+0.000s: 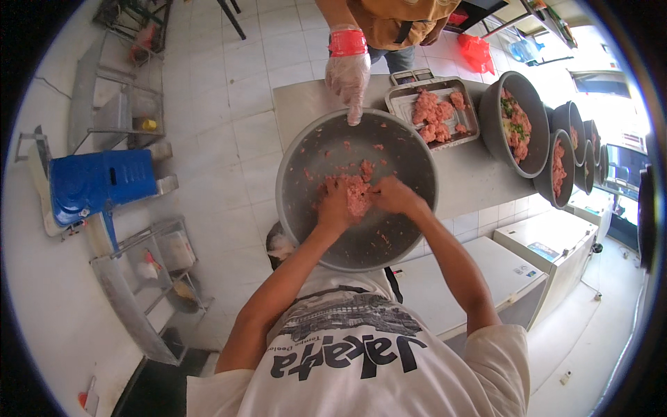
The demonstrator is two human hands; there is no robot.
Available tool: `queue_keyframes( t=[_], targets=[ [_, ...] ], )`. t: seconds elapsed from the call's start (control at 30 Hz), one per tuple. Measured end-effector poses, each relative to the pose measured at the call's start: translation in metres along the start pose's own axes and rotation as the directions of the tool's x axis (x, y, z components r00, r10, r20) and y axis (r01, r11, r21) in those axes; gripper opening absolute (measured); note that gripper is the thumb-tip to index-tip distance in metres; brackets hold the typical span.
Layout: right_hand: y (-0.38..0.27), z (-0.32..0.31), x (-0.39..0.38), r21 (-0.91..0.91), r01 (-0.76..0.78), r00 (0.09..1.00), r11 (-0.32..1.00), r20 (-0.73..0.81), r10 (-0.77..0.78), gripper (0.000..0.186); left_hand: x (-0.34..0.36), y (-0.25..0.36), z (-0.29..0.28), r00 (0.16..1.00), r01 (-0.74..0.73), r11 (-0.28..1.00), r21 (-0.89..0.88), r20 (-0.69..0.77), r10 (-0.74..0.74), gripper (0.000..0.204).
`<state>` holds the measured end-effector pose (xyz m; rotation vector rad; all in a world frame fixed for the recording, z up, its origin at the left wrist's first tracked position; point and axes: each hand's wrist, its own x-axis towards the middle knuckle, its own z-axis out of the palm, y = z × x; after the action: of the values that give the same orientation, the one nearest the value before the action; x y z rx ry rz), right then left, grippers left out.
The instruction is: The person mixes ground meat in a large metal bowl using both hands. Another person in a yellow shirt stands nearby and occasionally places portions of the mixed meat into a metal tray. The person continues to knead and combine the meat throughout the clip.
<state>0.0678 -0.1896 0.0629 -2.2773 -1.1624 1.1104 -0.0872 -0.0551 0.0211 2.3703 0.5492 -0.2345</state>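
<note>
Left hand (335, 207) and right hand (392, 195) touch minced meat (358, 197), how tightly closed I cannot tell; it's pink, coarse, clumped, scraps dotting the grey basin (293, 205).

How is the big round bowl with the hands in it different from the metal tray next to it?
The big bowl is round and deep, while the metal tray is rectangular and shallow. The big bowl is dull grey; the metal tray is shiny silver. The person's left hand and right hand are in the big bowl, but no hand is in the metal tray. Both hold pink ground meat.
</note>
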Motion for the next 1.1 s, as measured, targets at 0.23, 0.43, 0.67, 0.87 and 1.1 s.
queue_keyframes(
  t=[0.23, 0.43, 0.67, 0.87, 1.1],
  targets=[
    [0.035, -0.061, 0.044, -0.017, -0.019, 0.95, 1.0, 0.311, 0.023, 0.026, 0.004, 0.003, -0.015, 0.991, 0.093, 0.995, -0.022, 0.101, -0.09, 0.113],
    [-0.05, -0.061, 0.003, -0.292, -0.277, 0.945, 0.916, -0.256, 0.204, 0.023, -0.002, 0.007, -0.019, 0.982, 0.121, 0.992, 0.036, 0.139, -0.125, 0.12],
    [-0.099, -0.018, -0.066, -0.26, -0.367, 0.929, 0.893, -0.15, 0.338, 0.013, -0.002, 0.012, -0.017, 0.967, 0.152, 0.983, 0.103, 0.189, -0.169, 0.126],
    [-0.1, 0.019, -0.032, -0.309, -0.329, 0.94, 0.892, -0.2, 0.278, 0.013, 0.002, -0.001, -0.006, 0.977, 0.099, 0.994, 0.056, 0.183, -0.107, 0.108],
    [-0.034, 0.016, 0.029, -0.385, -0.153, 0.98, 0.91, -0.175, 0.091, 0.034, -0.006, -0.006, 0.008, 0.991, -0.135, 0.98, 0.146, 0.024, 0.133, 0.1]
  ],
)
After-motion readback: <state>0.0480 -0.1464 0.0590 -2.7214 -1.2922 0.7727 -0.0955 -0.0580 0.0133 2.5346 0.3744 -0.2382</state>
